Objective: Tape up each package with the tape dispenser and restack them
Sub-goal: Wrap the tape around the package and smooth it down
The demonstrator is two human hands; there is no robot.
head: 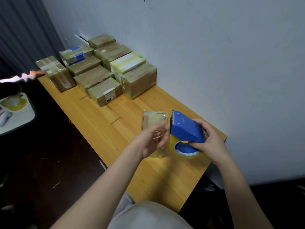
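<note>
Right fingers point(200, 124) gripping tape dispenser point(186, 128), cutter point(172, 116) pointing far-left, left fingers point(160, 130) blurred, grip unclear

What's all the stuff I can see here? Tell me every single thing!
taped cardboard packages: about nine showing, mostly brown, stacked at the table's far end by the wall
small taped package: one, brownish, near end of table
plastic tape dispenser: one, blue, right of the small taped package
tape roll: one, yellowish, in the dispenser
wooden table: one, yellow-brown, centre
wall: white, behind
curtain: dark, left
side table: one, white, left edge
left hand: blurred, at the small package
right hand: grips the dispenser
</note>
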